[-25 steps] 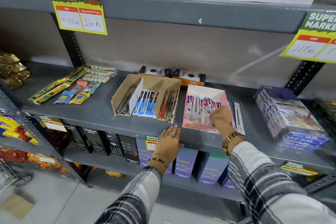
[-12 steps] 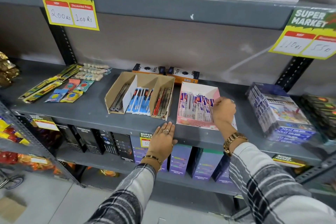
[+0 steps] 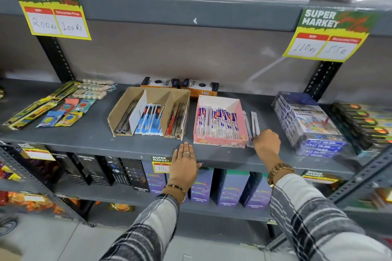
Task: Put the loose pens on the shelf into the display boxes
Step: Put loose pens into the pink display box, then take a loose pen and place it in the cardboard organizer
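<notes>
Grey shelf [image 3: 89, 135] across mid frame. Right hand [image 3: 266, 141] at centre right, fingers curled at the near ends of the loose pens [image 3: 253, 125], which lie on the shelf just right of the pink display box [image 3: 220, 141]; looks like it's pinching them, fingertips hidden so can't tell for sure. Pink box already packed with wrapped pens. Left hand [image 3: 184, 165] lies flat and slack, holding nothing, on the shelf's front edge at centre. Cardboard display box [image 3: 118, 113], three compartments with pens, sits left of the pink one.
</notes>
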